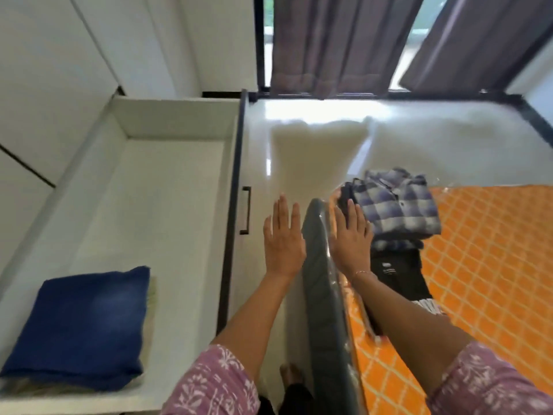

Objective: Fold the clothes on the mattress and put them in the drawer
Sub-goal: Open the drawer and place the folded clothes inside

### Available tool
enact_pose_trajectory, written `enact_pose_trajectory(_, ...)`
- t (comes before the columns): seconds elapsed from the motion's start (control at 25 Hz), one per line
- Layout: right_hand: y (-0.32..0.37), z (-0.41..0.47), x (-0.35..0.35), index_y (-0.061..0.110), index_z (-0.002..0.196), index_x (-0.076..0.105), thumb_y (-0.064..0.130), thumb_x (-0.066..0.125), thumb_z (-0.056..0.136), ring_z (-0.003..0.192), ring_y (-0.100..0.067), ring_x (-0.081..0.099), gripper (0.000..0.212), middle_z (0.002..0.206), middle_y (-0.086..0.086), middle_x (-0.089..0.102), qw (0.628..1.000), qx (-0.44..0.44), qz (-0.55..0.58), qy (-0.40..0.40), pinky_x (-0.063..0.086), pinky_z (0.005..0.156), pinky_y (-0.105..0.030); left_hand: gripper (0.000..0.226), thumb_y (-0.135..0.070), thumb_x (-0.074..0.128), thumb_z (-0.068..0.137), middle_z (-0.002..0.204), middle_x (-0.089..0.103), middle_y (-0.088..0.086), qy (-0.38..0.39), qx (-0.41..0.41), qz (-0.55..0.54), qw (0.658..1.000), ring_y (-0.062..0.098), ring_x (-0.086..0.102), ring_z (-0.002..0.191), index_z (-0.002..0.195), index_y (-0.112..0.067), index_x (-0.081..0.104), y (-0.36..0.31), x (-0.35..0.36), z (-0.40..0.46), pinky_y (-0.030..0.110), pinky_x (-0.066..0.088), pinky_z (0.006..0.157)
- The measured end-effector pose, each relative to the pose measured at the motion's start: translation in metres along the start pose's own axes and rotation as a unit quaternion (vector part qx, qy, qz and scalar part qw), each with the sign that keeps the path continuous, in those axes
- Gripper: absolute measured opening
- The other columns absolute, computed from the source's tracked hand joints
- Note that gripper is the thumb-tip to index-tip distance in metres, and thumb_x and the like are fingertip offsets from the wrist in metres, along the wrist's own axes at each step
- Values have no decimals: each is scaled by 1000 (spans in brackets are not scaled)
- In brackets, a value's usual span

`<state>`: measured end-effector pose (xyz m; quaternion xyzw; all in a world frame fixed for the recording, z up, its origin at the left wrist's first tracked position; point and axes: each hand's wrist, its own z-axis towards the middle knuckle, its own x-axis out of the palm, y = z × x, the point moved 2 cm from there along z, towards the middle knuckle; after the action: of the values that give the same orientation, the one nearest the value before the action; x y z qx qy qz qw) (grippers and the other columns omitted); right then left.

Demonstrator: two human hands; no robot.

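Note:
A folded blue-and-white checked shirt (398, 203) lies on top of dark folded clothes (401, 274) at the left edge of the orange-patterned mattress (484, 265). My right hand (351, 235) reaches over the mattress edge, fingers straight, just left of the stack and holding nothing. Over the floor between mattress and drawer, my left hand (282, 235) is held flat and empty. The white drawer (179, 139) stands pulled out at the left, with folded blue jeans (80, 327) in its near end on a pale cloth.
The mattress has a grey padded side (321, 289) wrapped in clear plastic. The drawer front carries a black handle (245, 209). Glossy white floor (314, 151) runs to dark curtains (338, 43) at the window. White wardrobe panels (54, 70) rise at the left. My foot (291, 375) shows below.

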<state>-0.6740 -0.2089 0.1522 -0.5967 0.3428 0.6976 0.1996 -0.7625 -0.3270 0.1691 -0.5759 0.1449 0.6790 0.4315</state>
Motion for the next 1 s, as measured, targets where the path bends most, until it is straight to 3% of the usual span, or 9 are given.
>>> enact_pose_trajectory(0.24, -165, -48, 2, 10, 136, 47, 24, 69, 82, 138, -38, 32, 60, 149, -21, 34, 993, 105, -47, 10, 35, 100, -60, 86, -24, 81, 66, 144, 40, 25, 118, -2, -63, 991, 36, 44, 131, 139, -6, 39, -114, 86, -33, 48, 45, 96)
enact_pose_trajectory(0.32, -205, -62, 10, 10, 139, 44, 28, 65, 86, 140, -36, 27, 59, 151, -19, 31, 990, 125, -63, 34, 32, 102, -59, 84, -23, 76, 72, 150, 29, 24, 147, -32, -80, 985, 36, 34, 137, 144, -7, 35, -136, 111, -44, 49, 38, 103)
enact_pose_trajectory(0.48, -280, -82, 48, 12, 147, 32, 42, 51, 94, 146, -33, 12, 64, 157, -16, 17, 982, 157, -59, 87, 21, 110, -57, 79, -35, 54, 93, 159, -3, 14, 222, -89, -88, 967, 28, 2, 147, 152, -13, 6, -170, 174, -68, 44, 15, 117)
enact_pose_trajectory(0.56, -306, -80, 69, 14, 150, 23, 52, 44, 94, 147, -31, 6, 71, 158, -15, 9, 980, 163, -43, 103, 18, 112, -54, 80, -42, 48, 95, 159, -8, 12, 253, -146, -98, 951, 27, -2, 147, 151, -13, -2, -177, 208, -79, 43, 13, 119)
enact_pose_trajectory(0.68, -343, -68, 112, 20, 153, 4, 66, 35, 89, 147, -29, 3, 84, 160, -11, 0, 965, 185, 31, 186, 16, 114, -50, 87, -46, 49, 93, 159, 0, 13, 324, -321, -194, 869, 30, 9, 146, 151, -11, -6, -181, 265, -95, 46, 19, 117)
enact_pose_trajectory(0.76, -361, -63, 141, 21, 152, 7, 79, 34, 79, 140, -34, 25, 97, 156, -12, 20, 930, 244, 136, 238, 29, 110, -53, 85, -43, 51, 94, 157, 8, 16, 333, -451, -251, 789, 33, 15, 144, 150, -6, -1, -183, 296, -105, 45, 22, 116)
enact_pose_trajectory(0.84, -368, -68, 157, 18, 147, 23, 85, 38, 71, 124, -36, 45, 103, 141, -14, 43, 905, 288, 215, 228, 42, 99, -52, 79, -33, 58, 92, 152, 23, 18, 311, -504, -279, 756, 34, 29, 138, 148, -4, 11, -183, 313, -107, 43, 30, 111)
enact_pose_trajectory(0.92, -372, -70, 164, 11, 136, 39, 68, 54, 79, 113, -34, 53, 82, 127, -12, 54, 885, 330, 267, 192, 47, 93, -49, 74, -26, 69, 85, 138, 46, 19, 288, -538, -366, 702, 33, 53, 120, 142, -6, 26, -181, 325, -103, 44, 46, 99)
enact_pose_trajectory(1.0, -373, -64, 166, 8, 127, 46, 49, 68, 81, 108, -33, 58, 65, 119, -10, 59, 815, 397, 378, 188, 48, 94, -48, 75, -27, 77, 76, 114, 64, 19, 289, -580, -440, 622, 30, 68, 91, 136, -7, 36, -175, 321, -99, 39, 57, 73)
